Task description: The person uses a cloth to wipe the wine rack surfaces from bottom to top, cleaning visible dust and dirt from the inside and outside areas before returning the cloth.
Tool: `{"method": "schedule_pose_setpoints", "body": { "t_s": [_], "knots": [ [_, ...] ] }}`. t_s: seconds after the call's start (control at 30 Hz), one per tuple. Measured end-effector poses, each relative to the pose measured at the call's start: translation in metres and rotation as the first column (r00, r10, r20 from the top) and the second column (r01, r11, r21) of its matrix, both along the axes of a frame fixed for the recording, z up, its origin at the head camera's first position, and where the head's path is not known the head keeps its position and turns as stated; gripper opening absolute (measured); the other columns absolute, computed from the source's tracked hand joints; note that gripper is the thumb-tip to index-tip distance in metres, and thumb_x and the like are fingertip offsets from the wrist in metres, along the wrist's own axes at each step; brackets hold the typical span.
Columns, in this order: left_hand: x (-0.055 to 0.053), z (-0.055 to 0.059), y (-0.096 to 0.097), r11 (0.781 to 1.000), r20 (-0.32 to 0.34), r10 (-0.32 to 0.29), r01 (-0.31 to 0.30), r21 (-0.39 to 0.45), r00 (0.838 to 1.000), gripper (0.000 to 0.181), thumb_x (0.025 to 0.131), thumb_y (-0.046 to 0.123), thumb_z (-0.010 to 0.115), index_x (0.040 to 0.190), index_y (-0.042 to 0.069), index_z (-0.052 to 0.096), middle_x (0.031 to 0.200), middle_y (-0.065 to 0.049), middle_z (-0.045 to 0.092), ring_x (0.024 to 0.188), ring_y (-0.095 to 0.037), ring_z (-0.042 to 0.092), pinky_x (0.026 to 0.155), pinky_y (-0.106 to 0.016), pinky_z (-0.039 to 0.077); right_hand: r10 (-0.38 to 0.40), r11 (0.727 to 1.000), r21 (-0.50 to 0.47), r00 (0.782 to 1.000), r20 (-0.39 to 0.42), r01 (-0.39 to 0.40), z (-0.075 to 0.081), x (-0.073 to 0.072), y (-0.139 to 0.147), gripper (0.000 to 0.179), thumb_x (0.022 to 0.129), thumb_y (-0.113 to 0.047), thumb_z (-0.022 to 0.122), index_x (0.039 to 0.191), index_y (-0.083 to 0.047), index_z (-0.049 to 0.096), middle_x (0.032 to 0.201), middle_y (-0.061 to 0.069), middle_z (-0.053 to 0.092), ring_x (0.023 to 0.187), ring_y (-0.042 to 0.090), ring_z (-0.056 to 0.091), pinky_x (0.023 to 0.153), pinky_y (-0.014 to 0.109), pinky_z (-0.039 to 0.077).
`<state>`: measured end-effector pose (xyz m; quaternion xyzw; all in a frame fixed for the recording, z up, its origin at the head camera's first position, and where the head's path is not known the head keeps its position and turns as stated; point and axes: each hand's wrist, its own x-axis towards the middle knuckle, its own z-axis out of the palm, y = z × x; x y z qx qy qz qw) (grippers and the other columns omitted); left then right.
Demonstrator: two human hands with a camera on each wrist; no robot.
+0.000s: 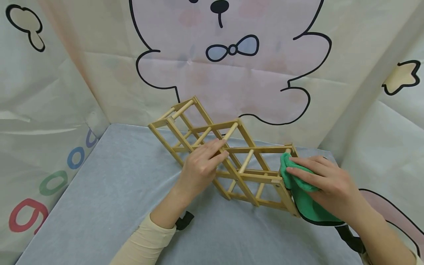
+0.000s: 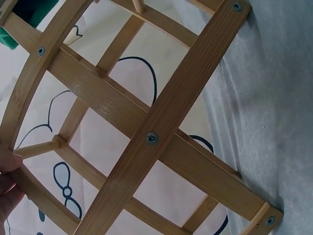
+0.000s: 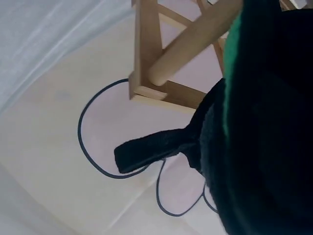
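Note:
A folding wooden lattice rack of crossed slats and round dowels stands tilted on the cloth-covered table. My left hand grips it near the middle, fingers over a slat by a dowel. In the left wrist view, fingertips show at the edge beside the screwed slats. My right hand holds a green cloth with black edging, bunched against the rack's right end. The right wrist view shows the cloth's dark underside and black loop close to the dowel end.
A light blue-grey cloth covers the table. Pale printed curtains with a cartoon animal hang behind and at both sides, close behind the rack. Black straps sit at both wrists.

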<state>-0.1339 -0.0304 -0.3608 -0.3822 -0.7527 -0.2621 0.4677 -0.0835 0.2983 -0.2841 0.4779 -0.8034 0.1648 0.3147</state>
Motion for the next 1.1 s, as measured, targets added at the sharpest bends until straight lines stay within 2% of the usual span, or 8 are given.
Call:
{"method": "schedule_pose_setpoints", "body": {
  "t_s": [0.17,0.23,0.3,0.5,0.67,0.87,1.03,1.1],
  "knots": [
    [0.001,0.000,0.000,1.000,0.012,0.002,-0.002,0.005,1.000,0.023,0.089,-0.016,0.073,0.099,0.003,0.080,0.121,-0.016,0.074,0.110,-0.029,0.073,0.102,-0.034,0.058,0.055,0.998,-0.013,0.998,-0.011,-0.055,0.003,0.007,-0.003,0.044,0.114,-0.031,0.047,0.104,-0.006,0.081,0.119,0.005,0.077,0.093,0.020,0.065,0.080,0.014,0.056],
    [0.001,0.000,0.000,1.000,0.005,0.000,0.000,0.009,1.000,0.022,0.089,-0.015,0.073,0.099,0.003,0.080,0.121,-0.016,0.074,0.110,-0.029,0.073,0.102,-0.034,0.059,0.051,0.999,0.001,0.999,-0.003,-0.051,0.002,0.009,-0.002,0.045,0.114,-0.030,0.045,0.104,-0.006,0.082,0.122,0.001,0.076,0.094,0.017,0.064,0.066,0.015,0.056],
    [0.000,0.000,0.001,1.000,-0.005,-0.001,0.001,0.012,1.000,0.022,0.089,-0.015,0.073,0.099,0.003,0.080,0.121,-0.016,0.074,0.110,-0.029,0.073,0.101,-0.034,0.059,0.044,0.999,0.020,0.999,0.008,-0.044,0.000,0.012,0.001,0.046,0.114,-0.028,0.042,0.104,-0.007,0.082,0.124,-0.001,0.075,0.095,0.015,0.063,0.059,0.016,0.054],
    [0.000,0.001,0.001,1.000,-0.009,-0.011,0.011,0.019,1.000,0.022,0.089,-0.014,0.073,0.099,0.003,0.079,0.121,-0.016,0.074,0.110,-0.029,0.073,0.101,-0.035,0.059,0.009,0.998,0.063,0.999,0.033,-0.011,-0.006,0.026,0.011,0.048,0.115,-0.028,0.038,0.108,-0.009,0.082,0.125,-0.001,0.075,0.095,0.013,0.061,0.057,0.013,0.051],
    [0.001,0.000,0.000,1.000,-0.003,-0.014,0.014,0.023,1.000,0.022,0.089,-0.014,0.073,0.100,0.004,0.079,0.122,-0.016,0.074,0.110,-0.030,0.073,0.102,-0.035,0.059,-0.037,0.995,0.090,0.997,0.066,0.031,-0.015,0.037,0.018,0.050,0.115,-0.033,0.035,0.111,-0.013,0.081,0.137,-0.011,0.067,0.094,0.010,0.059,0.051,0.011,0.043],
    [0.001,0.001,0.000,1.000,-0.005,-0.014,0.014,0.028,1.000,0.023,0.089,-0.016,0.071,0.099,0.004,0.079,0.121,-0.016,0.075,0.110,-0.029,0.073,0.102,-0.036,0.058,-0.066,0.995,0.082,0.995,0.081,0.059,-0.027,0.040,0.032,0.052,0.115,-0.031,0.034,0.110,-0.011,0.082,0.124,-0.003,0.075,0.097,0.007,0.059,0.052,0.009,0.042],
    [0.001,0.001,0.000,0.999,0.000,-0.019,0.019,0.034,1.000,0.023,0.089,-0.015,0.071,0.098,0.004,0.080,0.120,-0.016,0.075,0.109,-0.030,0.073,0.102,-0.036,0.058,-0.143,0.987,0.088,0.983,0.117,0.134,-0.038,0.037,0.052,0.056,0.114,-0.035,0.031,0.113,-0.011,0.081,0.125,-0.004,0.074,0.104,0.003,0.055,0.051,0.009,0.036],
    [0.000,0.000,0.000,0.999,0.002,-0.020,0.020,0.034,1.000,0.023,0.089,-0.016,0.071,0.098,0.004,0.080,0.120,-0.016,0.075,0.109,-0.029,0.074,0.102,-0.036,0.058,-0.173,0.983,0.076,0.979,0.104,0.165,-0.042,0.032,0.058,0.055,0.114,-0.038,0.033,0.112,-0.010,0.081,0.125,-0.003,0.074,0.103,0.003,0.056,0.049,0.012,0.039]
  ]
}}
